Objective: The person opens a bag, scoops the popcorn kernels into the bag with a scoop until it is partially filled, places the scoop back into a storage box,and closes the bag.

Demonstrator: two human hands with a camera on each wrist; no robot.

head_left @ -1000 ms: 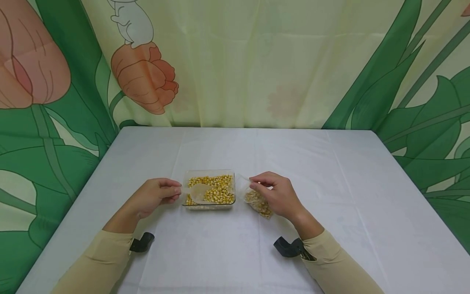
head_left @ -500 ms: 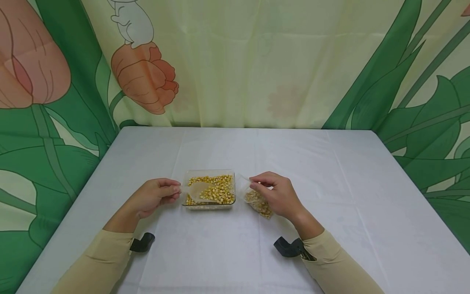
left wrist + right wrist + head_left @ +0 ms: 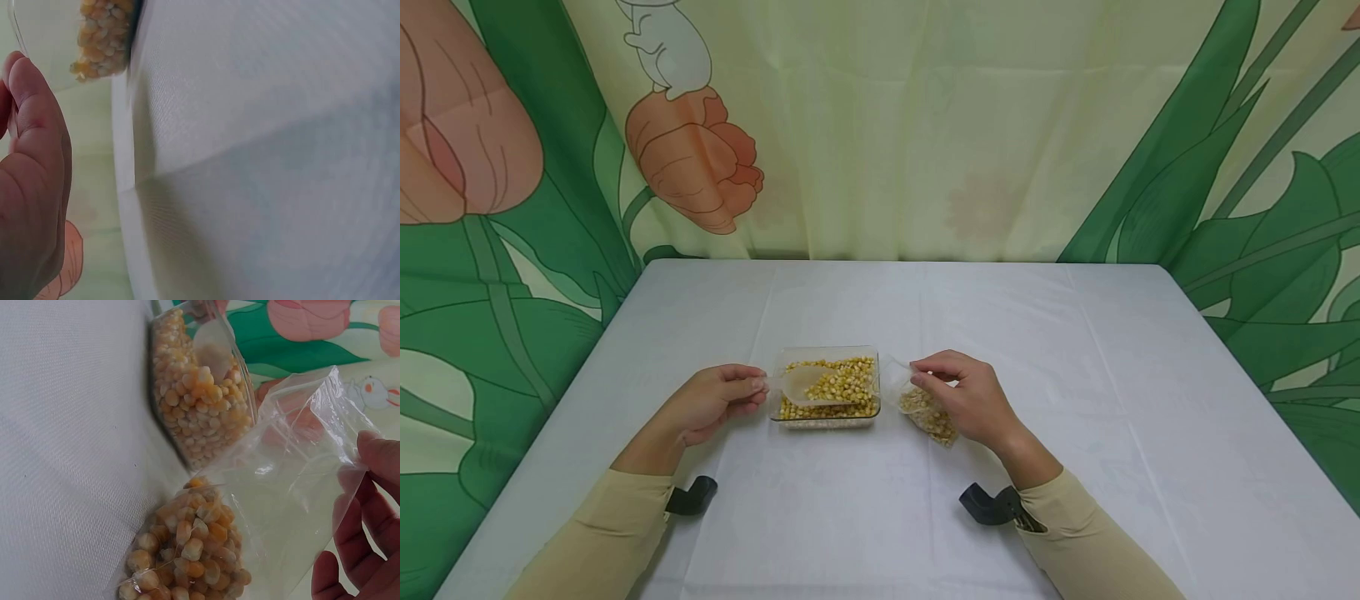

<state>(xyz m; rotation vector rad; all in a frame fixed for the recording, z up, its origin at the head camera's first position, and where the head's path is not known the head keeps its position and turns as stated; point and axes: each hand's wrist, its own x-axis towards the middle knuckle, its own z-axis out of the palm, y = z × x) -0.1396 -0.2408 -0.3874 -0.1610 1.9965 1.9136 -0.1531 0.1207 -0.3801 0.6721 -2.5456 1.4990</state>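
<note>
My left hand [image 3: 718, 402] pinches the handle of a translucent scoop [image 3: 797, 387] beside the container's left side. The scoop's bowl dips among yellow corn kernels [image 3: 853, 385] in a clear rectangular container [image 3: 826, 423], with kernels heaped at its right part. On the right, the thumb and fingers of my right hand [image 3: 967, 398] pinch the upper edge of a clear plastic bag [image 3: 891, 379]. Its lower part, full of corn kernels [image 3: 194, 550], rests on the table. In the right wrist view the bag's mouth stretches up toward the fingertips, close to the container.
A white cloth covers the table [image 3: 1037, 333]. Behind it hangs a pale yellow curtain [image 3: 887, 150] printed with large leaves and flowers. Each wrist carries a black camera mount [image 3: 691, 496].
The scoop's bowl has shifted slightly up and tilted, with more kernels gathered in it. My left hand moved a little with it; the right hand and bag stay in place.
</note>
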